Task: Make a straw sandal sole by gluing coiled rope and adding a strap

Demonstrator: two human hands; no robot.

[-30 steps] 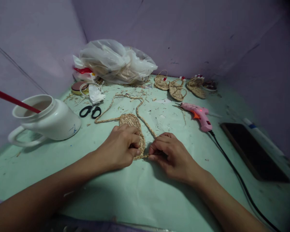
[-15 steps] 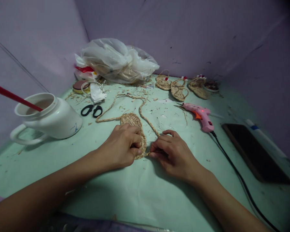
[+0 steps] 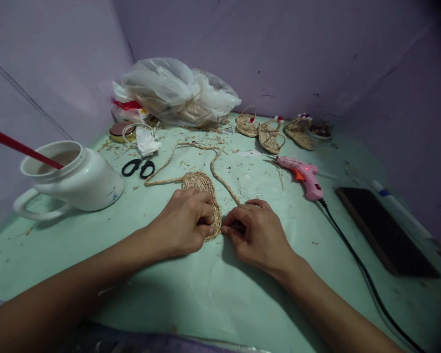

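Observation:
A coiled sole of braided straw (image 3: 198,181) lies flat at the middle of the table. My left hand (image 3: 187,218) rests on its lower part with fingers curled, gripping the sole and hiding much of it. Just right of the sole's lower edge, my right hand (image 3: 259,233) pinches the straw braid close to the coil. From the sole's upper left, the loose braid (image 3: 224,184) loops away across the table and comes back down to my right hand. The braid between my right fingertips is mostly hidden.
At left stands a white mug (image 3: 95,181) with a red stick; black-handled scissors (image 3: 139,167) lie nearby. A plastic bag (image 3: 183,93) and small straw slippers (image 3: 270,137) sit at the back. Rightward are a pink glue gun (image 3: 305,174), its cord and a dark phone (image 3: 384,228).
My right hand has moved slightly left, its fingertips now closer to the sole's lower edge. My left hand stays in place on the sole.

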